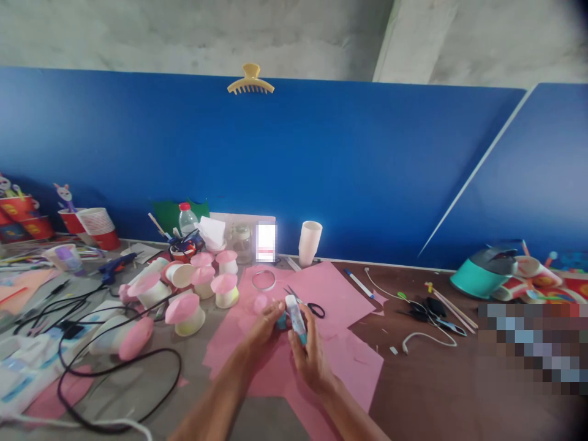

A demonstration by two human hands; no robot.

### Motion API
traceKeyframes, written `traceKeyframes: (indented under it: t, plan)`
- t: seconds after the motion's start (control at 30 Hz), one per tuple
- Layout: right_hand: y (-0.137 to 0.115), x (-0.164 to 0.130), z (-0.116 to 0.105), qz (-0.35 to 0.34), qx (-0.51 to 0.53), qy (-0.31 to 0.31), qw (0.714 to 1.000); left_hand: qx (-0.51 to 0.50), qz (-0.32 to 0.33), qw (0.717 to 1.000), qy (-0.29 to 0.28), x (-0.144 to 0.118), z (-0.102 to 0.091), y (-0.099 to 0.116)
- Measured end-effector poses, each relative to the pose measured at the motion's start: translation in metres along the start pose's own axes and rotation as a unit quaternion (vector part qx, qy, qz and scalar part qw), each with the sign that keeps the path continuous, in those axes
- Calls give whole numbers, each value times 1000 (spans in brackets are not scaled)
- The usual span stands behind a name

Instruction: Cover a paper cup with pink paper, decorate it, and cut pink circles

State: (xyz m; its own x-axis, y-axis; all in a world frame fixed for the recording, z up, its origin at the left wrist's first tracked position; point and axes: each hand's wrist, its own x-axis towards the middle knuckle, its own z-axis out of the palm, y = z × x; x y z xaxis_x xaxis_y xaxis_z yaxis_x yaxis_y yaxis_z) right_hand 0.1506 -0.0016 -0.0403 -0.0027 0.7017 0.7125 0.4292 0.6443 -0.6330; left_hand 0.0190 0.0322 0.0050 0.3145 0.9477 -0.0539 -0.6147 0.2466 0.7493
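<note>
Right hand: closed around white-and-teal glue bottle, held above pink paper
Left hand: fingertips pinched narrow at bottle's lower end
Nearby: scissors; pink-capped cups to the left

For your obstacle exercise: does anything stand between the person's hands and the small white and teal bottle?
Nothing visible does. Both the left hand and right hand already touch the small white and teal bottle, held over the pink paper. The scissors lie just behind, apart.
</note>
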Motion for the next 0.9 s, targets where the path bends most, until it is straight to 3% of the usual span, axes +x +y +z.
traceKeyframes:
  t: [0.23,0.6,0.77,0.9]
  plan:
    - [11,-7,5,36,-23,15,999,53,-13,997,-54,-5,4,1]
    - [15,0,0,93,-22,38,995,25,37,999,10,-3,2,6]
    - [9,2,-1,89,-1,-1,996,1,35,999,18,-2,3,8]
    - [10,5,0,70,-37,24,997,-7,39,999,23,-1,4,8]
